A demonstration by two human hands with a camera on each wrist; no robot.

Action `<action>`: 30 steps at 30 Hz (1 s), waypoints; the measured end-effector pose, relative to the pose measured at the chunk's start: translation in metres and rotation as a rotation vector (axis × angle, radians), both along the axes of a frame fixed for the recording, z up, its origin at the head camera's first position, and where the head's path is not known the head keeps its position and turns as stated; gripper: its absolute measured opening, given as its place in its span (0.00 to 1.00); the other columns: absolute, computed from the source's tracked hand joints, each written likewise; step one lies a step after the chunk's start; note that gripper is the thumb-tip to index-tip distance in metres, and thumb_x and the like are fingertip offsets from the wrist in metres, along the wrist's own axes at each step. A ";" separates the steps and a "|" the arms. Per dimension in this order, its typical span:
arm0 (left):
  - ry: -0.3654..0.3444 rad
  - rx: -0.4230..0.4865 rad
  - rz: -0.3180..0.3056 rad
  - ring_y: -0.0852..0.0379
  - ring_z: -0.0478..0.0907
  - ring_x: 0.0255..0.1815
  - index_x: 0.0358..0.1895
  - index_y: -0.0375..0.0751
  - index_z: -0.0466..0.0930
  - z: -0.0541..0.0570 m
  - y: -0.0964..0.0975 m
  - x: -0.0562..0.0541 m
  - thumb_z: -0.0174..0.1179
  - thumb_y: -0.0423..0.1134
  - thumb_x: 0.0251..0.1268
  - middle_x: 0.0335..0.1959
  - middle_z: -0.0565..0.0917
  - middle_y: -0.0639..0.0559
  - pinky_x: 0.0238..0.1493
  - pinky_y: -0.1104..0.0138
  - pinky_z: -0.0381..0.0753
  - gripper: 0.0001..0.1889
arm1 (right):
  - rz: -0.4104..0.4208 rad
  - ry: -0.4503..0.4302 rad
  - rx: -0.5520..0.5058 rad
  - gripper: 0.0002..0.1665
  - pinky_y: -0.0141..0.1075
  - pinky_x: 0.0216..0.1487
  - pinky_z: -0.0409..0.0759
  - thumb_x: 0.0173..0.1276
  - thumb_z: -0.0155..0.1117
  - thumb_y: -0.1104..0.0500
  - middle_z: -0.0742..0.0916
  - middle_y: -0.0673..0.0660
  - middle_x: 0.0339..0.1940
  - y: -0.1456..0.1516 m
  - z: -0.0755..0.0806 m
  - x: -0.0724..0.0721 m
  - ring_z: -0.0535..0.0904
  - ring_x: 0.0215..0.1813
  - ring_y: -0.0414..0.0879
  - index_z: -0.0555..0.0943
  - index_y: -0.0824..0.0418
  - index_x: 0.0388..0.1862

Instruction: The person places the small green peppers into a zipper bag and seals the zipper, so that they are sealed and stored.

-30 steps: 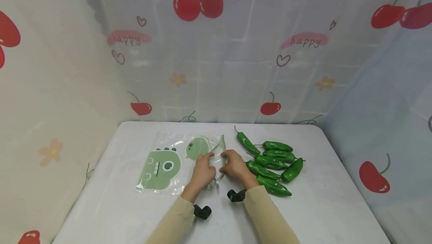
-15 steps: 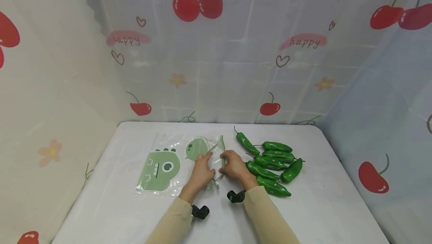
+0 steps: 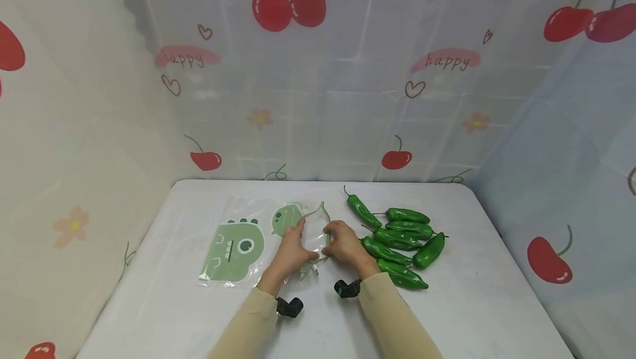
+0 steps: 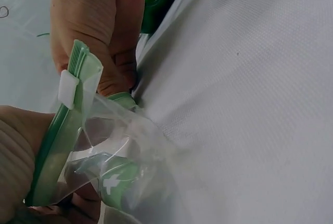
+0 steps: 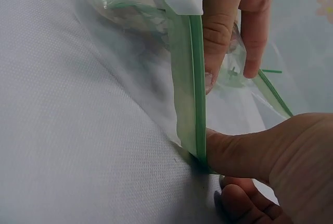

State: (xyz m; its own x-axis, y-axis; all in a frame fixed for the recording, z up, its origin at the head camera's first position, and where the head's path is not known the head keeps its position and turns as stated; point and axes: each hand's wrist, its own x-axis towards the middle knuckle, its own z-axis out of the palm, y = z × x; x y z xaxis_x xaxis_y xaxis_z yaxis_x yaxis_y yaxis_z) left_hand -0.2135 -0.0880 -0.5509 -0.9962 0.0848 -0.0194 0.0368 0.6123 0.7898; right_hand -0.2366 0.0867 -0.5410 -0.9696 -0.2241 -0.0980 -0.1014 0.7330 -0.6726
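A clear zip bag (image 3: 239, 251) printed with a green dinosaur lies flat, its green-edged mouth facing right. At that mouth, my left hand (image 3: 289, 251) holds thumb and index finger straight and spread apart, pushing the opening wider. My right hand (image 3: 346, 244) pinches the bag's right rim between thumb and fingers, with the thumb on the inner side in the right wrist view. A white slider (image 5: 186, 4) sits on the green zip strip (image 4: 57, 140). Several green peppers (image 3: 397, 239) lie just right of my right hand.
The white table (image 3: 164, 320) has a fabric-like surface. Hanging sheets (image 3: 318, 99) printed with cherries enclose it at the back and both sides. A small black wrist camera (image 3: 290, 307) sits at my left wrist, another black camera (image 3: 346, 288) at my right.
My left hand has shifted slightly left, its thumb and index finger spreading further apart. The bag's mouth gapes wider. My right hand has stayed at the rim, and the peppers have not moved.
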 end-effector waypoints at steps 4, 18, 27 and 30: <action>-0.019 -0.012 0.017 0.37 0.75 0.65 0.80 0.31 0.56 0.003 -0.002 0.000 0.86 0.40 0.38 0.63 0.71 0.28 0.71 0.46 0.74 0.63 | -0.003 0.001 0.004 0.30 0.45 0.55 0.81 0.53 0.82 0.64 0.78 0.62 0.71 0.000 -0.001 -0.001 0.79 0.43 0.47 0.84 0.64 0.57; -0.010 -0.034 0.038 0.33 0.66 0.76 0.80 0.31 0.56 0.008 -0.011 0.001 0.88 0.44 0.36 0.75 0.63 0.29 0.77 0.46 0.67 0.65 | 0.006 -0.016 0.006 0.30 0.48 0.63 0.80 0.54 0.82 0.63 0.77 0.62 0.71 0.001 -0.001 0.000 0.79 0.52 0.50 0.83 0.64 0.58; -0.015 -0.037 0.034 0.35 0.72 0.69 0.80 0.28 0.54 0.007 -0.018 -0.002 0.88 0.46 0.35 0.64 0.75 0.29 0.73 0.44 0.71 0.67 | 0.020 0.016 0.002 0.30 0.50 0.67 0.78 0.54 0.82 0.63 0.78 0.63 0.70 0.002 -0.001 0.002 0.79 0.56 0.53 0.84 0.65 0.57; -0.009 -0.028 0.035 0.36 0.74 0.65 0.79 0.27 0.53 0.009 -0.020 -0.003 0.88 0.46 0.35 0.59 0.78 0.30 0.70 0.44 0.73 0.67 | 0.028 0.029 0.007 0.30 0.51 0.68 0.77 0.54 0.82 0.63 0.79 0.64 0.69 0.003 -0.001 0.002 0.79 0.57 0.54 0.83 0.66 0.57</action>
State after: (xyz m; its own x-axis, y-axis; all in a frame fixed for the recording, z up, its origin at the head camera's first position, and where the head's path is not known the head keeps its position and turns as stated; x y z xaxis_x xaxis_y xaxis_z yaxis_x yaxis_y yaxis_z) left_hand -0.2167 -0.1076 -0.5417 -0.9983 0.0494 -0.0305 0.0078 0.6350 0.7724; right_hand -0.2347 0.0893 -0.5422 -0.9654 -0.2505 -0.0718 -0.1411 0.7344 -0.6639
